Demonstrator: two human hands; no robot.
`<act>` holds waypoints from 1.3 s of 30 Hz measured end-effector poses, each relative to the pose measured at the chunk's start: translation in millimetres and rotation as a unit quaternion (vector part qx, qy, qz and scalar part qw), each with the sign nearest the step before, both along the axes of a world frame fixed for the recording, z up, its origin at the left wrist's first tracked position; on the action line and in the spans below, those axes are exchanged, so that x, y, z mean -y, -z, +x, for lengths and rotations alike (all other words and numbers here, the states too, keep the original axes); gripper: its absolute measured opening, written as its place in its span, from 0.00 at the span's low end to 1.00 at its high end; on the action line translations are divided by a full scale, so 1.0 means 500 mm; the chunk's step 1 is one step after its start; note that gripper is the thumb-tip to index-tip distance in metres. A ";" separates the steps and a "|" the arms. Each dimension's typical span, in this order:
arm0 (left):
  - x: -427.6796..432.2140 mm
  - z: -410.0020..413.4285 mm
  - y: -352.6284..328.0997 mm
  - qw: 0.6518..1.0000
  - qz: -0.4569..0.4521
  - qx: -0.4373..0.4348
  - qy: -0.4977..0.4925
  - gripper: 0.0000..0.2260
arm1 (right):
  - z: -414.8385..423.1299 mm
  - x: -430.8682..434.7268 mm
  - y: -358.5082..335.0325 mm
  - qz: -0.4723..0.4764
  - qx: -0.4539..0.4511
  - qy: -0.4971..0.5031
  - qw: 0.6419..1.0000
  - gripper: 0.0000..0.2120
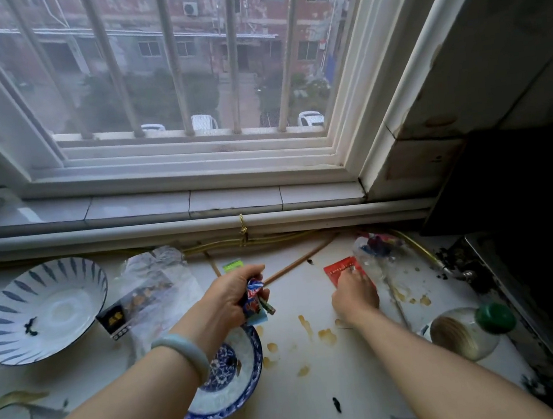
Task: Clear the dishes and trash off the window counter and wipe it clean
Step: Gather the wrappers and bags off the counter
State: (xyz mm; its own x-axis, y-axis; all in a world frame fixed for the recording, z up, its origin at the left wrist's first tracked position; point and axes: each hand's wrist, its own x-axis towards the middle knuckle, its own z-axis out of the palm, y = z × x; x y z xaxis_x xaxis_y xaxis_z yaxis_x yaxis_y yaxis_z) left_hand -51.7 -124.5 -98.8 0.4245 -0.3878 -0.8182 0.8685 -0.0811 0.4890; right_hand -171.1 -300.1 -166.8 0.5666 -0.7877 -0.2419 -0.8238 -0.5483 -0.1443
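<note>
My left hand [233, 295] grips a bunch of crumpled wrappers [254, 298], red, blue and green, above a small blue-patterned bowl [234, 383]. My right hand [355, 295] rests on a red packet [339, 269] lying flat on the white counter [317, 394], its fingertips at the packet's near edge. A large white bowl with blue stripes [43, 310] stands at the left. A clear plastic bag with a black label [146, 293] lies between that bowl and my left hand. Chopsticks [300, 260] lie behind my hands. Brown stains [325, 336] spot the counter.
A crumpled clear wrapper with blue and red print [377, 247] lies past the red packet. A clear bottle with a green cap [471, 328] lies on its side at the right. A yellow hose [417, 250] runs along the back wall. A dark stove edge [503, 273] borders the right.
</note>
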 end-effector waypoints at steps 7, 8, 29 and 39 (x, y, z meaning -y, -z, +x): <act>-0.001 -0.010 -0.012 0.999 -0.005 0.005 0.039 0.11 | 0.008 -0.015 -0.032 -0.007 0.104 0.000 0.995 0.07; 0.000 -0.011 -0.015 0.999 -0.008 0.007 0.040 0.12 | 0.017 -0.030 -0.045 -0.012 0.144 -0.015 0.989 0.05; -0.006 0.010 -0.019 0.999 -0.008 0.028 -0.018 0.09 | 0.024 0.048 -0.018 0.087 -0.060 0.110 0.988 0.29; -0.033 0.025 -0.040 0.997 -0.069 -0.007 -0.014 0.21 | 0.033 -0.075 -0.103 0.029 0.046 0.026 0.998 0.33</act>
State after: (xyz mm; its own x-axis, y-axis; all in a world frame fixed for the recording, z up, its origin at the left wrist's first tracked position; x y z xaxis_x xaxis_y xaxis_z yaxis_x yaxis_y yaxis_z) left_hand -39.3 -107.9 -79.0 0.4247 -0.4860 -0.7638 0.8766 0.0099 0.4811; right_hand -154.8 -262.5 -115.0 0.5475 -0.8026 -0.2367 -0.8326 -0.4943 -0.2499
